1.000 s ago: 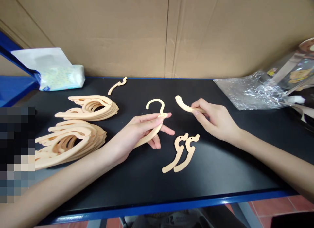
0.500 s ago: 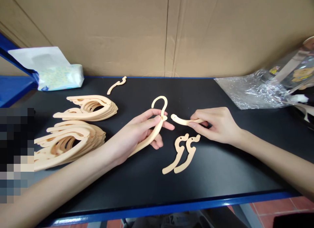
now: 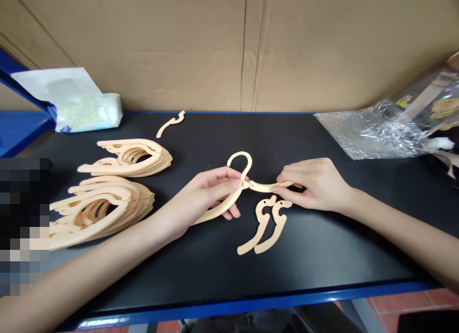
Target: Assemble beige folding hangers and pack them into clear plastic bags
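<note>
My left hand [image 3: 206, 192] pinches a peach plastic hanger piece with a hook [image 3: 239, 160] above the black table [image 3: 322, 247]. My right hand [image 3: 315, 184] grips a second peach arm piece [image 3: 263, 186] by its right end. The tip of that arm touches the hooked piece just below the hook. Two loose peach arm pieces [image 3: 265, 223] lie side by side on the table right under my hands.
Two stacks of assembled peach hangers [image 3: 107, 199] lie at the left, and a single loose piece [image 3: 171, 123] farther back. A tissue pack [image 3: 88, 112] sits at the back left. Crinkled clear plastic bags [image 3: 387, 132] occupy the right. A cardboard wall stands behind.
My right hand has moved its arm piece left and down until its tip meets the hooked piece. My left hand has shifted the hooked piece slightly right and lower.
</note>
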